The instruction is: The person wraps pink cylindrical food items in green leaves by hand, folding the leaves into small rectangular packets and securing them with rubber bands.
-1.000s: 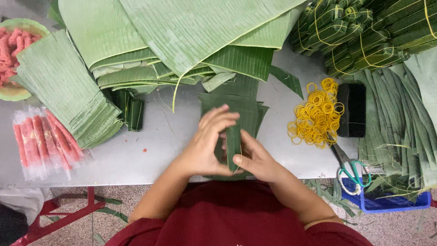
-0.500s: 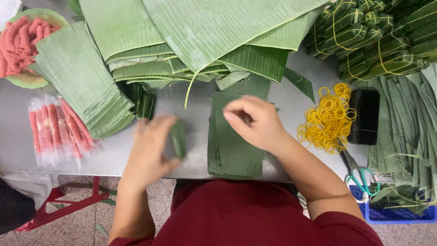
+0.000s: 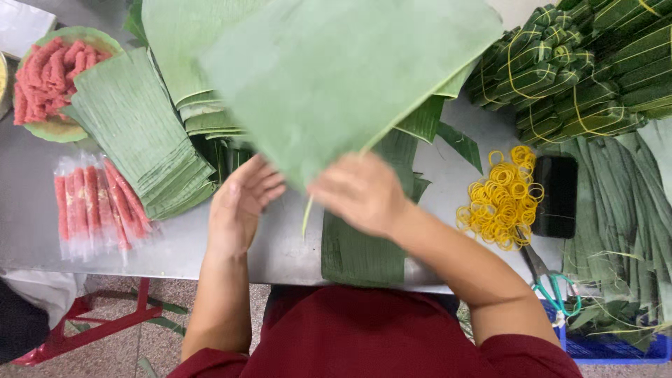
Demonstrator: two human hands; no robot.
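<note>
Two bare hands work over a grey metal table, seen from a head camera looking straight down; only this one view is given. The right hand lifts a large, pale green banana leaf sheet, which is raised towards the camera and hides much of the table's middle. Its grip is clenched on the sheet's lower edge (the fingers are blurred, so how they pinch it cannot be made out). The left hand hangs released, palm up and fingers spread, just beside the sheet's lower left edge and holding nothing.

Below the right hand, a stack of cut dark green leaf strips lies at the near edge of the table. To the left sits a thick fanned pile of cut leaf rectangles. Left of that lies a row of pink sausages in clear wrap, and at the far left corner a leaf-lined plate of pink meat pieces.

To the right, a heap of yellow rubber bands touches a black phone. Green-handled scissors lie nearer the person. At the top right are leaf-wrapped bundles tied with yellow bands. Long narrow leaves cover the right edge. The person wears dark red sleeves.
</note>
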